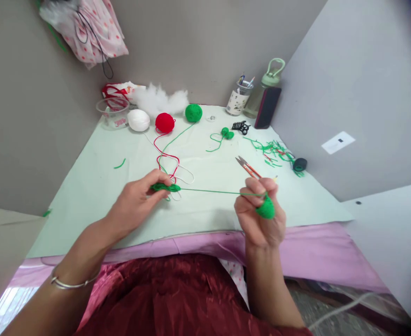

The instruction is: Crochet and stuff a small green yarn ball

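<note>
My left hand [138,198] pinches a small flat green crocheted piece [170,187] between thumb and fingers, low over the table's middle. A taut strand of green yarn [212,191] runs from it across to my right hand [261,214]. That hand is closed, palm turned up, around a rounded green crocheted piece [266,207], with the strand passing by its fingers. Whether a needle or hook is in the right fingers I cannot make out. Orange-handled thread snips [247,167] lie just beyond the right hand. Loose red yarn [170,157] and white yarn trail beyond the left hand.
At the back stand a clear tub [116,116], white yarn [138,120], red yarn [165,123] and green yarn balls [193,113], with white stuffing [159,99]. A pen cup [238,99], bottle [271,77] and phone [268,108] stand back right. Green scraps [271,148] lie right.
</note>
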`<state>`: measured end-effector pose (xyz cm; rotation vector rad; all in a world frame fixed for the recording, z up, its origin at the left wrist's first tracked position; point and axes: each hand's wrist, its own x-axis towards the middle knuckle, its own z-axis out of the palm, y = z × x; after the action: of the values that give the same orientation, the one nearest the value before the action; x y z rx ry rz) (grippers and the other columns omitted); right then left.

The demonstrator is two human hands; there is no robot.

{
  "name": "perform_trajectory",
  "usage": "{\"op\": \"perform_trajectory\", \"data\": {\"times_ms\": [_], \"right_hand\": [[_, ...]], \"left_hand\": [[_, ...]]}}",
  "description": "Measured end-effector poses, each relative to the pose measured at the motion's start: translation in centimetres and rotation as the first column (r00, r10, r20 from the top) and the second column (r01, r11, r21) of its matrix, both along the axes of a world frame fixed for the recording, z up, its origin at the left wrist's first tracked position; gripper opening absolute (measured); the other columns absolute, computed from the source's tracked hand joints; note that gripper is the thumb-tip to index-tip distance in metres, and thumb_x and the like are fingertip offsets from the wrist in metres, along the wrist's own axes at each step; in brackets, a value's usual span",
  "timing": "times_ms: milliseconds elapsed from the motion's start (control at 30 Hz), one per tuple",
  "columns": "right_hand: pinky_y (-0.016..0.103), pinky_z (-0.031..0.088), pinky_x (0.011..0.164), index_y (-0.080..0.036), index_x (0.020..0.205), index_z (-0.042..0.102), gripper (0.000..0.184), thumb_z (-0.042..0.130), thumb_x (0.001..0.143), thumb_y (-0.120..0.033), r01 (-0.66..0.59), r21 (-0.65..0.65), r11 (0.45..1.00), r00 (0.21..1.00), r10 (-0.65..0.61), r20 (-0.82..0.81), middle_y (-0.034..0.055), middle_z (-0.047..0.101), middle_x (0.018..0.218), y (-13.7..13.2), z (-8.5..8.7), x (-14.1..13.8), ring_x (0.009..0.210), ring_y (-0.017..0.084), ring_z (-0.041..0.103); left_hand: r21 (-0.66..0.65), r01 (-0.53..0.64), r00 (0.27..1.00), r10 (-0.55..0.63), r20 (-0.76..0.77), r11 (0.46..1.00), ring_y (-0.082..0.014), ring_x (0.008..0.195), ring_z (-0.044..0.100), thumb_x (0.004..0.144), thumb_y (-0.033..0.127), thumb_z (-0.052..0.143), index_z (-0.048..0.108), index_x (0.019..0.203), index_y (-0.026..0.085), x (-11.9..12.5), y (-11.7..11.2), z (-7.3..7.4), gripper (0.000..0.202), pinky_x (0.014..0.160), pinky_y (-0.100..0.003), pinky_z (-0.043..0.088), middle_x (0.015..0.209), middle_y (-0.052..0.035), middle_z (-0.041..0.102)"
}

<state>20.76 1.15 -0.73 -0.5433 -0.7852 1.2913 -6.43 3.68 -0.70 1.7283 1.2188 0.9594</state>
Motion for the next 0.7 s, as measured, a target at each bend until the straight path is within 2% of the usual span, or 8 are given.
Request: {"op": "perform_trajectory", "data": {"times_ms": [67, 133, 333, 433, 500, 600, 633, 700], "right_hand": [[0.014, 0.052, 0.05, -0.026, 0.083, 0.067, 0.016, 0.082, 0.086, -0.026, -0.058, -0.014, 0.998, 0.97, 0.053, -0.237, -0.0061, 0.06, 0.075, -0.1, 0.0, 1.6, 0.055, 0.005, 0.057], [0.013, 0.055, 0.054, -0.024, 0.087, 0.066, 0.013, 0.075, 0.091, -0.016, -0.148, 0.039, 0.988, 0.86, 0.148, -0.488, -0.0056, 0.064, 0.08, 0.0, -0.2, 3.3, 0.059, 0.004, 0.063], [0.03, 0.056, 0.055, -0.027, 0.092, 0.072, 0.015, 0.058, 0.099, -0.026, -0.221, 0.152, 0.963, 0.228, 0.202, -0.952, 0.0012, 0.063, 0.084, 0.1, 0.1, 5.7, 0.061, 0.012, 0.065], [0.032, 0.058, 0.057, -0.029, 0.096, 0.074, 0.013, 0.063, 0.097, -0.036, -0.214, 0.18, 0.96, 0.042, 0.193, -0.98, 0.0022, 0.064, 0.086, 0.0, 1.0, 4.7, 0.067, 0.015, 0.068], [0.033, 0.06, 0.058, -0.029, 0.097, 0.074, 0.014, 0.064, 0.097, -0.038, -0.214, 0.157, 0.964, 0.068, 0.175, -0.982, 0.0027, 0.065, 0.088, 0.0, 1.6, 4.0, 0.07, 0.016, 0.07], [0.033, 0.061, 0.058, -0.028, 0.097, 0.073, 0.013, 0.064, 0.097, -0.038, -0.188, 0.058, 0.98, 0.21, 0.098, -0.973, 0.0029, 0.067, 0.09, 0.1, 2.3, 4.0, 0.072, 0.016, 0.071], [0.032, 0.061, 0.057, -0.028, 0.097, 0.073, 0.013, 0.064, 0.097, -0.037, -0.169, 0.021, 0.985, 0.263, 0.066, -0.962, 0.0027, 0.067, 0.09, 0.1, 2.4, 4.4, 0.071, 0.016, 0.071], [0.031, 0.061, 0.056, -0.027, 0.097, 0.072, 0.012, 0.063, 0.098, -0.035, -0.111, -0.041, 0.993, 0.368, 0.002, -0.93, 0.0021, 0.067, 0.089, 0.0, 2.5, 5.5, 0.069, 0.015, 0.071]], "left_hand": [[-0.003, -0.052, 0.998, 0.052, -0.021, 0.999, -0.0213, 0.086, 0.068, 0.088, 0.036, 0.073, 0.072, 0.096, 0.023, -1.7, 0.4, 0.4, 0.015, 0.085, -0.036, 0.053, 0.096, -0.0018, 0.075], [-0.013, -0.112, 0.993, 0.112, -0.035, 0.994, -0.0213, 0.085, 0.067, 0.086, 0.04, 0.076, 0.074, 0.093, 0.022, -3.2, 0.6, 0.9, 0.019, 0.086, -0.037, 0.052, 0.092, -0.0009, 0.076], [0.053, -0.258, 0.966, 0.257, 0.012, 0.965, -0.0204, 0.1, 0.068, 0.088, 0.03, 0.075, 0.073, 0.081, 0.019, -5.8, 0.9, 2.1, 0.014, 0.102, -0.041, 0.05, 0.103, -0.0017, 0.078], [0.065, -0.377, 0.926, 0.377, 0.005, 0.924, -0.0198, 0.1, 0.069, 0.086, 0.031, 0.078, 0.073, 0.08, 0.019, -7.3, 1.6, 1.8, 0.014, 0.107, -0.042, 0.049, 0.102, 0.0003, 0.078], [0.075, -0.505, 0.861, 0.508, -0.023, 0.86, -0.0199, 0.1, 0.069, 0.084, 0.034, 0.08, 0.074, 0.083, 0.02, -8.5, 2.4, 1.4, 0.015, 0.109, -0.043, 0.05, 0.101, 0.0028, 0.079], [0.137, -0.663, 0.725, 0.677, -0.124, 0.736, -0.0223, 0.103, 0.07, 0.087, 0.044, 0.075, 0.076, 0.089, 0.022, -9.5, 3.4, 1.2, 0.022, 0.108, -0.047, 0.051, 0.104, 0.0042, 0.08], [0.171, -0.67, 0.707, 0.691, -0.152, 0.723, -0.0234, 0.106, 0.07, 0.088, 0.046, 0.074, 0.077, 0.09, 0.022, -9.5, 3.6, 1.3, 0.025, 0.108, -0.048, 0.051, 0.109, 0.0034, 0.08], [0.23, -0.585, 0.755, 0.626, -0.195, 0.777, -0.0253, 0.115, 0.068, 0.088, 0.047, 0.075, 0.077, 0.095, 0.022, -8.7, 3.0, 1.7, 0.026, 0.113, -0.051, 0.048, 0.122, 0.0017, 0.078]]}}
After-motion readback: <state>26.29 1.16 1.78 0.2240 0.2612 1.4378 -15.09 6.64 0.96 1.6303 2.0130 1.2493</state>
